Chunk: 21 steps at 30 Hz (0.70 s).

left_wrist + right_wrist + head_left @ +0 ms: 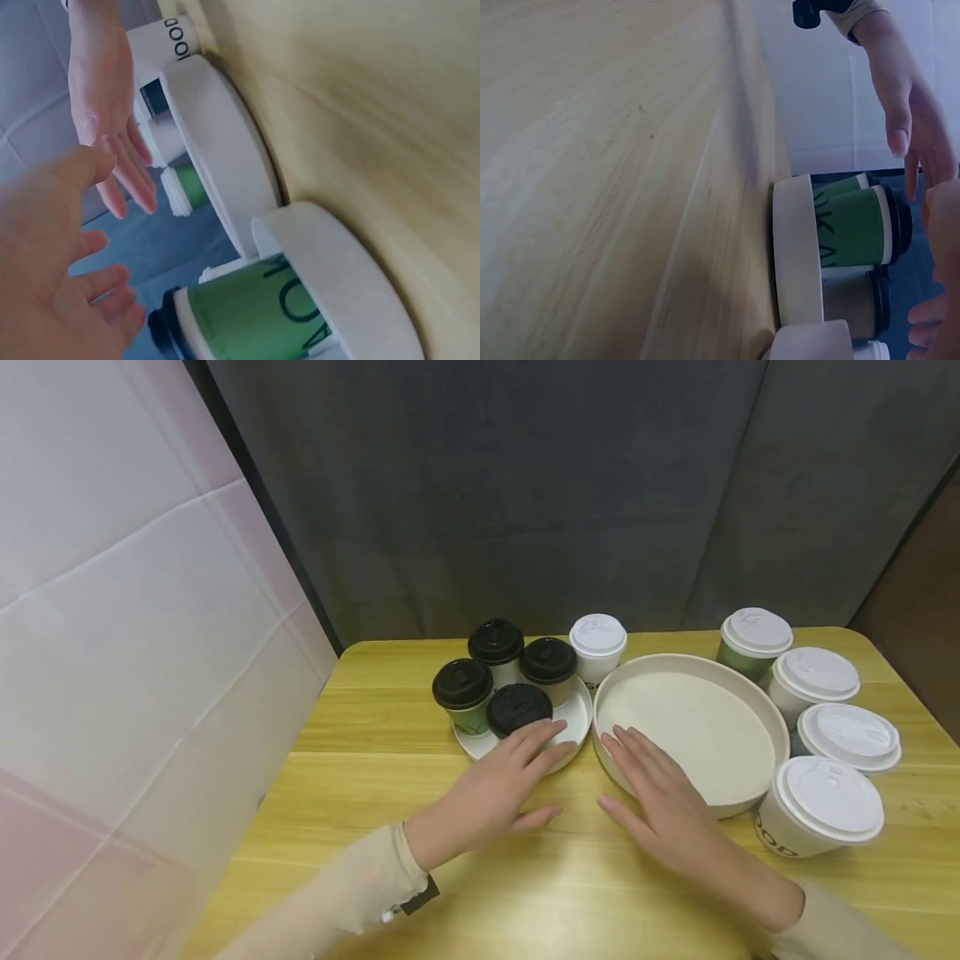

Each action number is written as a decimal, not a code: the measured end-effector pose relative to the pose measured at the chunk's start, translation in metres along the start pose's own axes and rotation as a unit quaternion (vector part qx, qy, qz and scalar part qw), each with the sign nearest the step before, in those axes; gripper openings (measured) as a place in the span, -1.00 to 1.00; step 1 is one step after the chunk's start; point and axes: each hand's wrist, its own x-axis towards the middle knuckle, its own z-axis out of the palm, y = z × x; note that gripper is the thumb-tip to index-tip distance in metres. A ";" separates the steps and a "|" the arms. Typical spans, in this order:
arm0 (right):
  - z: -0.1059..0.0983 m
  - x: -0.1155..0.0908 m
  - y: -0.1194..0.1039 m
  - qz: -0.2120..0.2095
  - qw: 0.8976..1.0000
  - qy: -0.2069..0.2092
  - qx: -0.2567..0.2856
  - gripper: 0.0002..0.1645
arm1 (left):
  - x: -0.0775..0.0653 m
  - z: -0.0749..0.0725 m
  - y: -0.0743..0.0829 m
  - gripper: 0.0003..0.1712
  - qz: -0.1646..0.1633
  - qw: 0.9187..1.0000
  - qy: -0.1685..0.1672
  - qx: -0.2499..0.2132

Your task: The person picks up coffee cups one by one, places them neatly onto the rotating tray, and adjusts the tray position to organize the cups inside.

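My left hand [480, 797] hovers with fingers spread at the near side of a small white round tray [579, 717]. Several black-lidded paper cups stand in that tray; the closest black lid [519, 707] is just beyond my fingertips. To the right, my right hand [667, 814] is held with fingers extended over the near left rim of a larger cream round tray [693, 727], which holds nothing. Neither hand grips anything. From the left wrist, a green cup [240, 307] shows upright in the small tray; the right wrist view shows a green cup [855, 229] there too.
White-lidded cups stand around the cream tray: one [597, 643] behind, between the trays, and several along its right side, the nearest cup [821, 806] at front right. A dark curtain [487, 502] hangs behind the wooden table [360, 793]; a pale sheet [150, 635] is at left.
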 end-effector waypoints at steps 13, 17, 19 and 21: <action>-0.012 -0.015 0.018 -0.049 0.996 0.030 -0.073 -0.15 | 0.003 0.021 0.008 -0.05 0.028 0.998 -0.026 -0.048; -0.024 -0.016 0.020 -0.045 0.995 0.021 -0.086 -0.15 | 0.011 0.026 0.014 -0.05 0.028 0.995 -0.033 -0.092; -0.033 -0.016 0.021 -0.042 0.994 0.015 -0.097 -0.14 | 0.016 0.029 0.017 -0.06 0.033 0.993 -0.035 -0.110; -0.041 -0.016 0.023 -0.040 0.993 0.009 -0.106 -0.13 | 0.021 0.032 0.021 -0.06 0.039 0.992 -0.036 -0.115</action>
